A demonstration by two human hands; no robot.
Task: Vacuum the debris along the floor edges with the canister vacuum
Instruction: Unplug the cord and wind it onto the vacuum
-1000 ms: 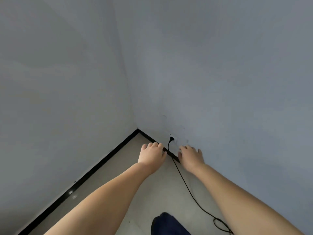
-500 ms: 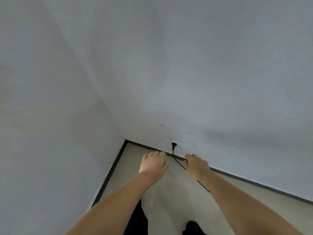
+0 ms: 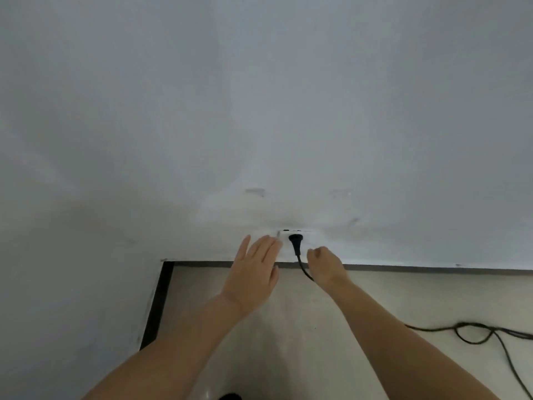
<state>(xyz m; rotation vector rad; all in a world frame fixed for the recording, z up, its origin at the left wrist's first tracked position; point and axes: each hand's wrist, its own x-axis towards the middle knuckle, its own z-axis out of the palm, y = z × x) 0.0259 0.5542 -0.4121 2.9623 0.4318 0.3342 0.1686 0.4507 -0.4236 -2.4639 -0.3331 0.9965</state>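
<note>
A black plug (image 3: pixel 294 241) is seated in a white wall socket (image 3: pixel 300 237) low on the pale wall (image 3: pixel 259 111), just above the dark skirting (image 3: pixel 432 268). Its cord (image 3: pixel 476 334) is trailed down to the floor (image 3: pixel 302 327) and looped off to the right. The left hand (image 3: pixel 253 272) is held flat, fingers straight, released, just left of the socket. The right hand (image 3: pixel 326 265) is loosely curled beside the cord; whether the cord is touched cannot be told. The canister vacuum itself is out of view.
</note>
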